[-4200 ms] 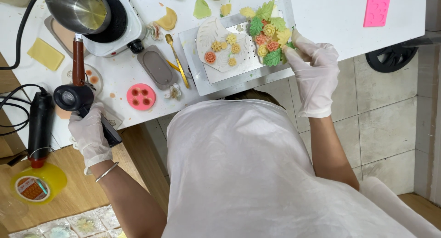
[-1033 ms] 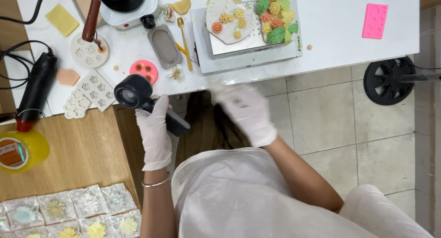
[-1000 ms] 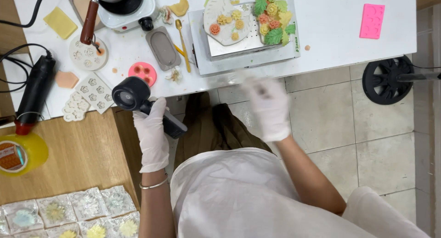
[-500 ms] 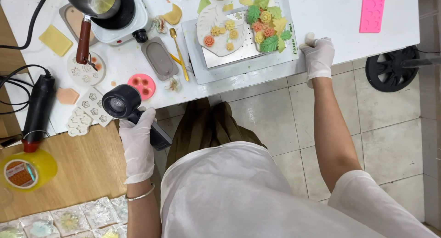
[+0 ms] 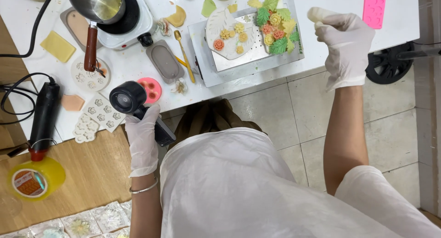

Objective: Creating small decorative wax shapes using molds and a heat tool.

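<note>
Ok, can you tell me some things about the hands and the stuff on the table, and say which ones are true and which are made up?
1. The left hand holds a black heat gun. True.
2. The right hand is empty. False: it grips a small white roll.
3. Both hands wear white gloves. True.
4. The metal tray holds only green leaves. False: it also carries orange, yellow and pink flower shapes on a white leaf-shaped piece.
5. The saucepan sits on the floor. False: it sits on a white hot plate on the table.
6. A pink mould lies near the table's far right corner. True.
</note>
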